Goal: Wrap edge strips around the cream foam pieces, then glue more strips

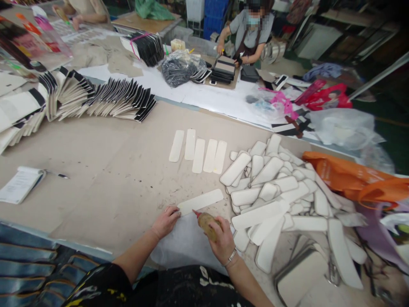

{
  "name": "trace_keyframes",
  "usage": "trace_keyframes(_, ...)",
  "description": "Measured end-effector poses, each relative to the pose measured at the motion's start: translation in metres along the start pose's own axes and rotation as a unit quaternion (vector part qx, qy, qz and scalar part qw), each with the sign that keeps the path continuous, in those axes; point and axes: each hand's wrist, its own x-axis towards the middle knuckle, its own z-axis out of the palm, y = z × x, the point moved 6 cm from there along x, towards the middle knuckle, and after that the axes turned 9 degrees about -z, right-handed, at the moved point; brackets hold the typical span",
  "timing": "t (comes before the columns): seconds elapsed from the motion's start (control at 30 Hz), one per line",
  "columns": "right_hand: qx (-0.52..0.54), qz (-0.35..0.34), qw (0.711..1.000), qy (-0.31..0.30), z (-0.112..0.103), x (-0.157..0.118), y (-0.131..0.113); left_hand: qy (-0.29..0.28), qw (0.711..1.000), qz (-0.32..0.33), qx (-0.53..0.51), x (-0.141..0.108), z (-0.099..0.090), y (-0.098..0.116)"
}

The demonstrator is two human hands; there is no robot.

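My right hand [223,241] is wrapped round a yellowish squeeze bottle [207,225] with a red nozzle. The bottle is tilted, and its tip points at a long pale strip [204,199] with rounded ends; whether it touches the strip I cannot tell. My left hand [167,221] has its fingertips on the left end of that strip, against the table; the thumb is partly hidden. Beyond the strip, several shorter pale pieces [199,155] lie side by side. A large heap of rounded pale pieces [271,192] spreads to the right of my right hand.
Fanned black-and-white panels [121,100] stand at the far left, with a notepad [21,185] and pen [57,174] nearer. An orange bag [354,175] lies beyond the heap. Across the table a co-worker [251,34] handles a stack of dark-and-beige panels [223,70].
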Motion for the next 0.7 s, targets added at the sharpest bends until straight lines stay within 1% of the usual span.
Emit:
trace_keyframes(0.23,-0.072,0.025,0.996,0.041,-0.034,-0.007,0.038,0.015,1.0,0.024,0.001,0.0,-0.001,0.001)
trace_keyframes(0.37,-0.108,0.023,0.991,0.069,-0.049,-0.006,0.056,0.019,0.999,0.025,0.012,0.0,-0.002,0.003)
trace_keyframes(0.47,-0.127,0.031,0.988,0.083,-0.057,-0.004,0.065,0.022,0.999,0.024,0.018,0.001,-0.002,0.004)
trace_keyframes(0.53,-0.125,0.033,0.987,0.092,-0.059,-0.003,0.064,0.023,0.999,0.025,0.021,0.001,-0.003,0.005)
trace_keyframes(0.6,-0.097,0.029,0.99,0.095,-0.055,0.0,0.055,0.025,0.999,0.026,0.023,0.001,-0.003,0.006)
trace_keyframes(0.7,-0.034,0.013,0.997,0.068,-0.035,0.006,0.034,0.024,0.999,0.026,0.025,0.002,-0.005,0.008)
